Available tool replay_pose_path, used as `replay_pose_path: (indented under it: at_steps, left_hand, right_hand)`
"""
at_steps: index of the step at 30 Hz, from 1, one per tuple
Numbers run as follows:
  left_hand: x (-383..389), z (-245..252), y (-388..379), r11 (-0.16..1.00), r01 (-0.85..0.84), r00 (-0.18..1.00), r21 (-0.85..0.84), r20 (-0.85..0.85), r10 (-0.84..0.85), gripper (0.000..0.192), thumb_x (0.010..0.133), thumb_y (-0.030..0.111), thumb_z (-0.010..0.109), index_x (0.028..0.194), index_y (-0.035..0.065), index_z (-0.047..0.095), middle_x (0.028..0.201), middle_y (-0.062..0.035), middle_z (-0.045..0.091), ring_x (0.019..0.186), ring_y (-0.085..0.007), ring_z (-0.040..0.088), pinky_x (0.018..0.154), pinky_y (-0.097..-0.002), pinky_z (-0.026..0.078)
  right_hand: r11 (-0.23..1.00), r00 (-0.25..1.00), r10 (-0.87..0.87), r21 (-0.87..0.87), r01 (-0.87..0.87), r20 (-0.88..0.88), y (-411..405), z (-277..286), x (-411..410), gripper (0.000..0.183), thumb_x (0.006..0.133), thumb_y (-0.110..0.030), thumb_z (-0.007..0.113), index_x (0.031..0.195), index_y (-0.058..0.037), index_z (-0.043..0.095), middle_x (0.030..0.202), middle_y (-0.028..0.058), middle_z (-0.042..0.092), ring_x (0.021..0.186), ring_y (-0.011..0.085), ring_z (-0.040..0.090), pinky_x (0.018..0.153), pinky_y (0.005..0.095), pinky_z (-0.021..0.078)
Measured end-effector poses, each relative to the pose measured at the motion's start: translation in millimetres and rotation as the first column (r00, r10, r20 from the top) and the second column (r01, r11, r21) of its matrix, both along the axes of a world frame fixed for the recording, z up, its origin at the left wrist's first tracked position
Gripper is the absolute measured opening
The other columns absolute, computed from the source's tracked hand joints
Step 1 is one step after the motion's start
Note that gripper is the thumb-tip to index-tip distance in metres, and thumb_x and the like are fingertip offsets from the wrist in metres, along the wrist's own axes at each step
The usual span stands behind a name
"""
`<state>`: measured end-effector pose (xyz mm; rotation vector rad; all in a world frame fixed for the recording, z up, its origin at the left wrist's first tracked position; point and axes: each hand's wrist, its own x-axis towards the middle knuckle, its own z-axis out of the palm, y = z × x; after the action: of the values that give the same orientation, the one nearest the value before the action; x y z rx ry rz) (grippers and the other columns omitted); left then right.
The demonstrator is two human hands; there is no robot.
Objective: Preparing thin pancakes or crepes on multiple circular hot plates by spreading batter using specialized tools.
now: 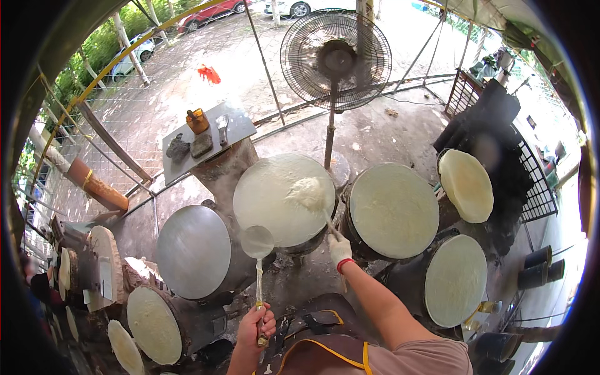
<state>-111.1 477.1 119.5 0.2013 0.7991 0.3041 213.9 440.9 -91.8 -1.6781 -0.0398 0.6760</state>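
My left hand [255, 324] is bare and closed around the handle of a metal ladle [257, 243], whose bowl is near the lower edge of the middle round griddle. A pale batter sheet [267, 201] covers that griddle, with a thicker heap of batter [307, 194] towards its right. My right hand [340, 248], in a white knit glove with a red cuff, grips a thin stick-like tool [327, 216] that reaches to the heap; its far end is not clear. To the right, another griddle bears a pale round sheet [393, 211]. At left is a bare metal griddle [193, 251].
More griddles with pale sheets stand at lower right [456, 281] and lower left [153, 325]. A cooked flatbread [466, 186] lies at right. A pedestal fan [336, 58] and a small table [208, 140] with a scraper [222, 130] stand beyond. A person [40, 286] is at far left.
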Motion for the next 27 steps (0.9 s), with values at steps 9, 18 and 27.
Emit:
replay_pose_path:
  at_steps: [9, 18, 27]
  left_hand:
    - [24, -28, -11, 0.998, 0.030, 0.998, -0.051, -0.048, -0.032, 0.009, 0.093, 0.007, 0.048, 0.101, 0.0027, 0.049, 0.074, -0.0072, 0.048, 0.049, -0.0116, 0.041, 0.043, -0.0259, 0.036]
    - [63, -38, 19, 0.951, 0.237, 0.920, 0.199, -0.362, -0.153, 0.012, 0.090, 0.010, 0.050, 0.082, 0.0071, 0.041, 0.059, -0.0011, 0.040, 0.039, -0.0092, 0.037, 0.034, -0.0255, 0.032]
    - [147, -63, 33, 0.694, 0.508, 0.683, 0.510, -0.730, 0.036, 0.008, 0.085, 0.009, 0.051, 0.083, 0.0049, 0.044, 0.056, -0.0031, 0.041, 0.038, -0.0146, 0.042, 0.034, -0.0304, 0.033]
  right_hand:
    - [0.946, 0.921, 0.314, -0.160, -0.283, 0.232, 11, -9, 37, 0.034, 0.090, -0.019, 0.058, 0.117, -0.0013, 0.063, 0.091, 0.0059, 0.068, 0.078, 0.0111, 0.058, 0.072, 0.0254, 0.0461]
    - [0.833, 0.825, 0.550, -0.145, -0.533, 0.130, 25, 24, 73, 0.034, 0.089, -0.021, 0.057, 0.119, -0.0040, 0.063, 0.084, 0.0065, 0.067, 0.076, 0.0128, 0.059, 0.069, 0.0262, 0.0467]
    - [0.987, 0.934, 0.156, 0.097, -0.131, -0.322, -39, 34, -39, 0.024, 0.089, -0.027, 0.058, 0.103, -0.0089, 0.065, 0.067, -0.0015, 0.051, 0.047, 0.0075, 0.040, 0.040, 0.0245, 0.0286]
